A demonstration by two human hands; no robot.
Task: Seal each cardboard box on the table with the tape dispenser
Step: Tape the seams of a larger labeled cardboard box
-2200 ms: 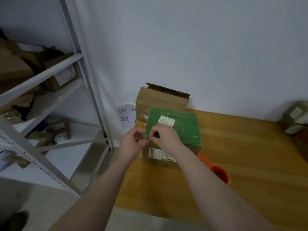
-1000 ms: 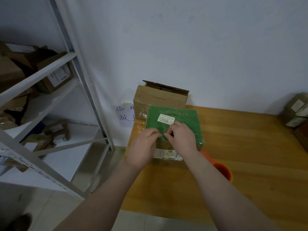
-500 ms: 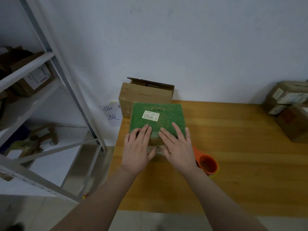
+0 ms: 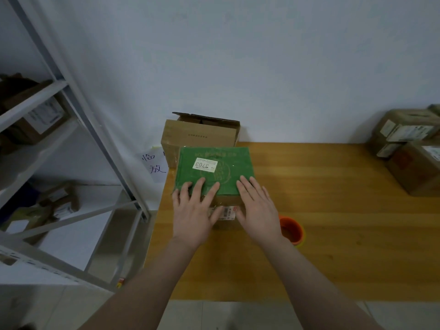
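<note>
A green-topped cardboard box [image 4: 221, 160] with a white label reading 3703 sits at the table's left end. My left hand [image 4: 194, 211] lies flat over its near left edge, fingers straight. My right hand [image 4: 258, 207] lies flat over the near right edge, fingers straight too. Both press down on the box's front. An orange tape roll [image 4: 291, 231] stands on the table just right of my right wrist. Behind the green box is a taller brown box [image 4: 200, 136] with its flaps open.
The wooden table [image 4: 333, 210] runs to the right, where several labelled brown boxes [image 4: 409, 148] are stacked at the far end. A white metal shelf rack [image 4: 71, 129] with boxes stands to the left. A paper note [image 4: 154, 166] hangs on the wall.
My hands went from pinching something at the box's near left corner to lying flat on its front edge, then spread apart. The view turned right and downward.
</note>
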